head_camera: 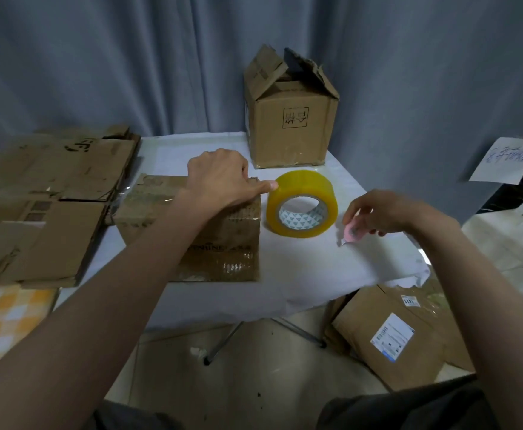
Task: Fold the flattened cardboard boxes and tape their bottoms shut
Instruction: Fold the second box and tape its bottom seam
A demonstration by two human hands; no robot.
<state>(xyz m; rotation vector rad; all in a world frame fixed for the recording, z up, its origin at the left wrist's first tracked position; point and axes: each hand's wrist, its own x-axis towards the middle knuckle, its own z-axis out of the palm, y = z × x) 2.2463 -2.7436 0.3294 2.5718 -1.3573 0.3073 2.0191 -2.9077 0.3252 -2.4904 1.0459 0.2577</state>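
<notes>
- The fingers of the left hand (216, 178) curl down over the top far edge of a small brown folded cardboard box (198, 231), gripping it, while the thumb stretches right to touch a yellowish roll of clear packing tape (302, 207).
- The right hand (381, 214) pinches a small pink utility cutter (351, 232) in bent fingers, its tip down at the white tablecloth (300, 274).
- The box sits at the table's middle, creased, with glossy tape strips across its top and near face, and faint print on the front.
- The roll stands tilted just right of the box, its patterned core facing the camera.
- A taller brown cardboard box (291, 119) stands behind, top flaps raised.
- A stack of flattened cardboard boxes (46, 206) lies to the left, long axis running near to far.
- More flat cardboard with a shipping label (393, 336) lies on the floor at the right.
</notes>
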